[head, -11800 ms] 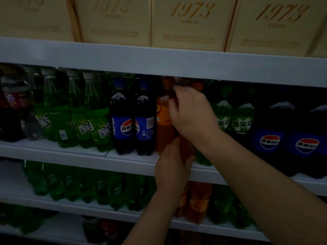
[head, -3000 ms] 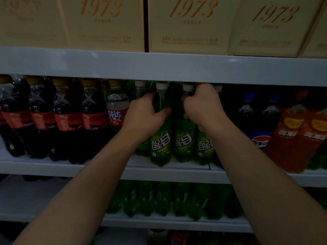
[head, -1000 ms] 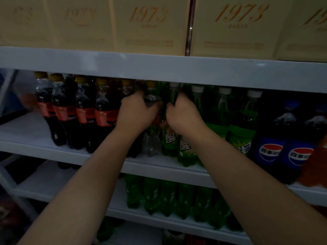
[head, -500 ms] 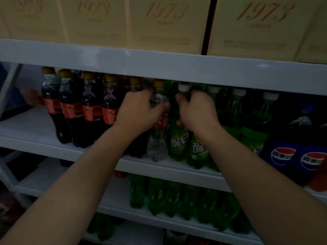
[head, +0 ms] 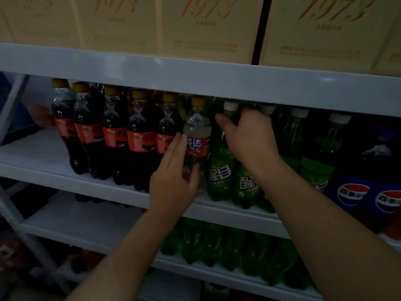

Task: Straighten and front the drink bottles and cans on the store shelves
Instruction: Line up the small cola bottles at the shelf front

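Left hand [head: 173,183]: straight fingers being laid against clear bottle [head: 197,135], upright, label facing outward.
Right hand [head: 249,137]: being curled round upright green bottle [head: 219,177] neck.

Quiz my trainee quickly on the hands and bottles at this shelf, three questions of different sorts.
1. True or false: the right hand grips a green bottle near its cap.
2. The clear bottle stands: A) right of the green ones; B) between the cola bottles and the green ones; C) left of all the cola.
3. Fill in: the green bottles' caps are ____.
Key: 1 true; 2 B; 3 white.
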